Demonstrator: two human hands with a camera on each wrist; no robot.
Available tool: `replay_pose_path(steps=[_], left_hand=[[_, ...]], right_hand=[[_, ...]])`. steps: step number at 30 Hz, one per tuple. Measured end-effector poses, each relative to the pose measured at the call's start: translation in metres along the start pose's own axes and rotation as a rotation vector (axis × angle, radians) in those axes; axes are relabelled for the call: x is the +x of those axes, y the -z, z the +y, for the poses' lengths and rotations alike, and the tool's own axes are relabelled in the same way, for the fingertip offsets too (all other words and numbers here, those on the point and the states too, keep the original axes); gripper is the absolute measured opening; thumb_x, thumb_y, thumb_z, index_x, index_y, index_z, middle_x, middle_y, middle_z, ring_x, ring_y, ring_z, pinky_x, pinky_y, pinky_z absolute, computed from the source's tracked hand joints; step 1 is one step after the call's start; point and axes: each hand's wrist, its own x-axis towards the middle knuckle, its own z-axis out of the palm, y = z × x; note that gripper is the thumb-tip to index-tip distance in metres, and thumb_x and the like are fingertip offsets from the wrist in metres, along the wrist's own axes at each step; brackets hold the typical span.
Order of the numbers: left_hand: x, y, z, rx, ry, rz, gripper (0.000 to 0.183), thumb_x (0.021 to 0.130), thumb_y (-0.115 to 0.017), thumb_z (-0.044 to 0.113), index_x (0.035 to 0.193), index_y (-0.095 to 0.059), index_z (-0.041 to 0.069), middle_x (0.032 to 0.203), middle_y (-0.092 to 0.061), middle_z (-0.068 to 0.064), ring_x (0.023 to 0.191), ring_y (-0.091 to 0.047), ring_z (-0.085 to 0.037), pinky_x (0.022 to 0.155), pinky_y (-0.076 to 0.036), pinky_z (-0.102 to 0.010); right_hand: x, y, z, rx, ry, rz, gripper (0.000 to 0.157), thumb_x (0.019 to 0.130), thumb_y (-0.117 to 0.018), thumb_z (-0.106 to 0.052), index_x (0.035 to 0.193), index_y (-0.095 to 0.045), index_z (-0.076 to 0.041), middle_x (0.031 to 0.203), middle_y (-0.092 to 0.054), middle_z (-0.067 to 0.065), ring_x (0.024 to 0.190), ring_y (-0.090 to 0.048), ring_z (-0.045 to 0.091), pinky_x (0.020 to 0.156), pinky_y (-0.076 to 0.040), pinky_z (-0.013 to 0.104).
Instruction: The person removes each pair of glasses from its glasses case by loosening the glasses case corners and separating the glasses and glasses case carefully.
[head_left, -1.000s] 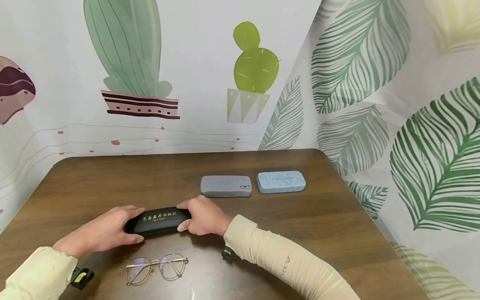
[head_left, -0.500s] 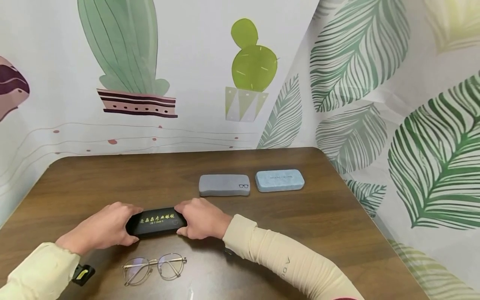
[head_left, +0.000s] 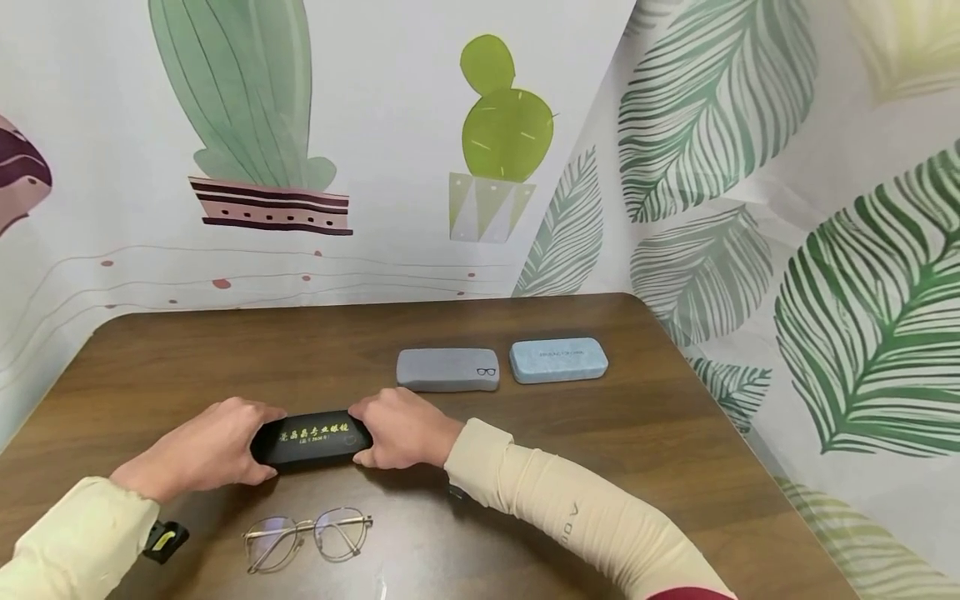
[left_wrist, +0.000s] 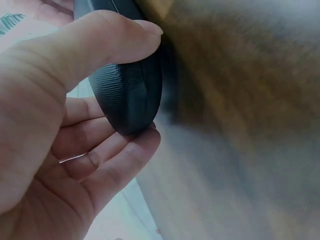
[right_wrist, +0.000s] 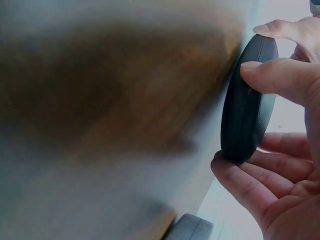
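Note:
A black glasses case with yellow lettering on its lid is closed and lies level over the left part of the table. My left hand grips its left end, thumb on the near edge and fingers along the far edge. At the right end my right hand pinches it the same way. Both wrist views show the thumbs and fingertips on opposite edges of the black case. Whether its underside touches the table I cannot tell. A pair of thin-framed eyeglasses rests on the table nearer to me, arms folded.
A grey glasses case lies beyond my right hand, with a light blue case to its right. Both sit on the brown wooden table. Behind the table hangs a printed cloth with cactus and leaf patterns.
The black case has turned slightly so its lettering faces up more clearly. My right hand has closed in a little on its end. The eyeglasses and other cases stay put.

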Motion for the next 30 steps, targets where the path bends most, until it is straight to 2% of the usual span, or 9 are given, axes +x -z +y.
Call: replay_pose_path(steps=[5,13,19,30], left_hand=[[0.006,0.008,-0.003,-0.006,-0.004,0.015,0.058,0.06,-0.096,0.029,0.108,-0.074,0.006,0.091,-0.073,0.004,0.075,-0.057,-0.006,0.066,-0.05,-0.028],[0.019,0.017,-0.011,-0.008,0.026,0.008,0.062,0.063,-0.095,0.027,0.114,-0.074,0.0,0.098,-0.076,-0.004,0.078,-0.06,-0.011,0.068,-0.051,-0.03],[0.027,0.017,-0.018,-0.041,0.044,0.032,0.06,0.064,-0.094,0.024,0.115,-0.073,0.0,0.096,-0.076,-0.003,0.079,-0.061,-0.012,0.07,-0.051,-0.031],[0.036,0.016,-0.032,-0.058,0.076,0.021,0.061,0.065,-0.093,0.021,0.117,-0.072,-0.001,0.097,-0.076,-0.007,0.08,-0.062,-0.015,0.071,-0.051,-0.032]], right_hand=[[0.006,0.007,0.004,-0.007,-0.012,0.007,0.035,0.085,-0.082,-0.044,0.101,-0.07,-0.016,0.082,-0.067,-0.01,0.069,-0.057,0.002,0.063,-0.049,0.018],[0.02,0.014,0.013,-0.015,-0.044,-0.016,0.035,0.088,-0.08,-0.044,0.103,-0.07,-0.015,0.084,-0.07,-0.009,0.073,-0.062,0.006,0.067,-0.052,0.022],[0.028,0.011,0.019,-0.003,-0.067,-0.028,0.03,0.089,-0.08,-0.041,0.099,-0.069,-0.015,0.085,-0.069,-0.008,0.074,-0.062,0.007,0.069,-0.052,0.023],[0.044,0.01,0.023,0.031,-0.1,-0.052,0.026,0.09,-0.08,-0.037,0.097,-0.069,-0.015,0.081,-0.067,-0.007,0.074,-0.06,0.008,0.067,-0.049,0.023]])
